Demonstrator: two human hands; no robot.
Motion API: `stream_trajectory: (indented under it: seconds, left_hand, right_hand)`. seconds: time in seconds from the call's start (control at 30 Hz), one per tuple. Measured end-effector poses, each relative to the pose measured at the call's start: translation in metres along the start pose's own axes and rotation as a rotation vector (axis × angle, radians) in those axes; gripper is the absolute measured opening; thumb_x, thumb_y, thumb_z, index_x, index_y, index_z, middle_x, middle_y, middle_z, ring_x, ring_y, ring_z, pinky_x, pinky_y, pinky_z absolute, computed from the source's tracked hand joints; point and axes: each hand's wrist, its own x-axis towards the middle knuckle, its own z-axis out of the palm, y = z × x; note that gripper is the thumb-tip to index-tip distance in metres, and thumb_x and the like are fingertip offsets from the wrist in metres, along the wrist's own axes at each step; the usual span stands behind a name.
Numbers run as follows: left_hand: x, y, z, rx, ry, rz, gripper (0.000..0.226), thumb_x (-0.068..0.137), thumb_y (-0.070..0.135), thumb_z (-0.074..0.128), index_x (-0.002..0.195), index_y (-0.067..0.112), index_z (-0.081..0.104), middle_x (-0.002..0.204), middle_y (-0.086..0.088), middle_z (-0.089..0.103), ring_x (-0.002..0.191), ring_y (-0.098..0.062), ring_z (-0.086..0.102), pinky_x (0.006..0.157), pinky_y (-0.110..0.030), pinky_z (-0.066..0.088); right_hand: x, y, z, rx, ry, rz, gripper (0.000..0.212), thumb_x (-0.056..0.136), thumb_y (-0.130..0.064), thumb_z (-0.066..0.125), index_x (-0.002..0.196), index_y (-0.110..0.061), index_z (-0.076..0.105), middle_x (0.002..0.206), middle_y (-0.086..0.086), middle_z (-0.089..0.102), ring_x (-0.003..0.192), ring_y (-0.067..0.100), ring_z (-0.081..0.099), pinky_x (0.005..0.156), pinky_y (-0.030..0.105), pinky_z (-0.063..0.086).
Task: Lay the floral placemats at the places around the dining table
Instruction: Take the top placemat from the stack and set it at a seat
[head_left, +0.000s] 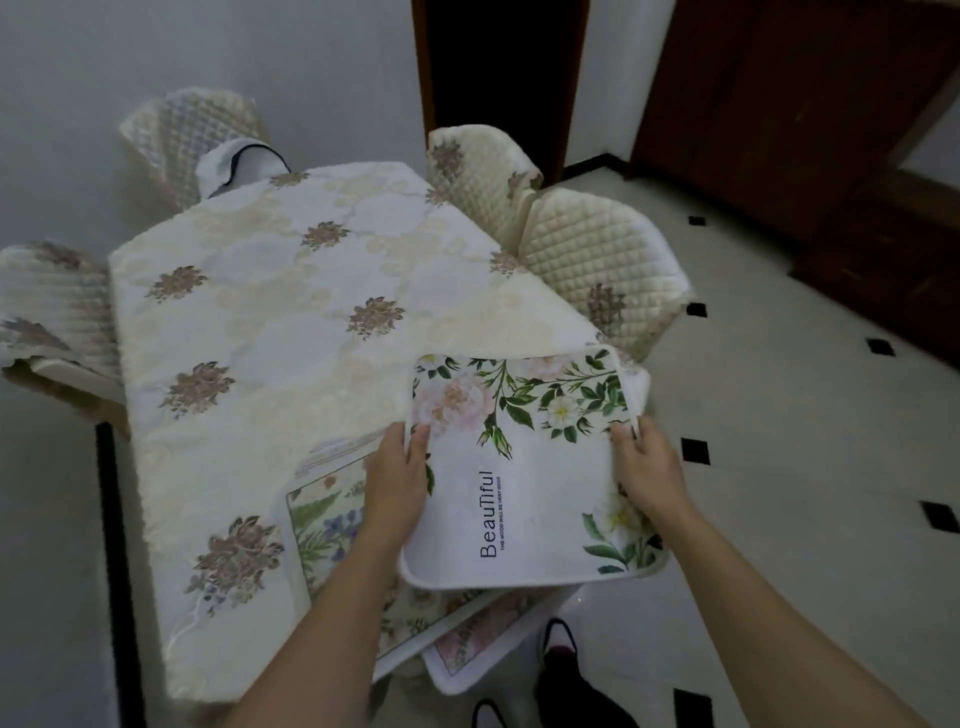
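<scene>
Above table corner, floral placemat (524, 467) between grips, left hand (397, 483), right hand (649, 467) clamped on its edges

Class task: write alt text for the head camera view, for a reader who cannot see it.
Two bare hands, left hand and right hand, hold a white floral placemat printed "Beautiful" over the near corner of a dining table with a cream cloth. More placemats lie beneath; padded chairs surround the table.

Top placemat (524, 467) over the table's (270, 322) near right corner, atop a stack of placemats (322, 525). Left hand (397, 483) at its left edge, right hand (649, 467) at its right. Chairs (597, 260) beyond.
</scene>
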Motion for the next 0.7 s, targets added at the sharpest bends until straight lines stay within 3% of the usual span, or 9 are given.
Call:
stream_trajectory:
  seconds: [0.2, 0.4, 0.7]
  left_hand:
    - [0.002, 0.041, 0.071, 0.036, -0.211, 0.163, 0.035, 0.103, 0.039, 0.042, 0.088, 0.008, 0.049, 0.08, -0.011, 0.056, 0.074, -0.028, 0.055, 0.062, -0.039, 0.041]
    - [-0.006, 0.097, 0.136, 0.054, -0.349, 0.275, 0.033, 0.103, 0.035, 0.044, 0.079, 0.013, 0.04, 0.068, 0.001, 0.047, 0.06, -0.011, 0.043, 0.052, -0.025, 0.03]
    - [-0.007, 0.169, 0.249, 0.021, -0.483, 0.347, 0.029, 0.102, 0.035, 0.046, 0.091, 0.008, 0.051, 0.072, 0.003, 0.053, 0.065, -0.013, 0.051, 0.055, -0.03, 0.037]
  right_hand:
    - [-0.026, 0.051, -0.07, 0.025, 0.243, 0.131, 0.017, 0.101, -0.029, 0.046, 0.103, -0.014, 0.055, 0.098, 0.005, 0.06, 0.089, 0.024, 0.055, 0.069, 0.031, 0.036]
    - [-0.037, 0.09, -0.131, 0.067, 0.427, 0.233, 0.024, 0.101, -0.03, 0.047, 0.105, -0.01, 0.059, 0.096, 0.005, 0.06, 0.085, 0.021, 0.054, 0.059, 0.026, 0.037]
    - [-0.004, 0.151, -0.216, 0.129, 0.578, 0.338, 0.024, 0.1, -0.031, 0.048, 0.098, -0.009, 0.058, 0.095, 0.01, 0.065, 0.09, 0.03, 0.059, 0.075, 0.037, 0.046]
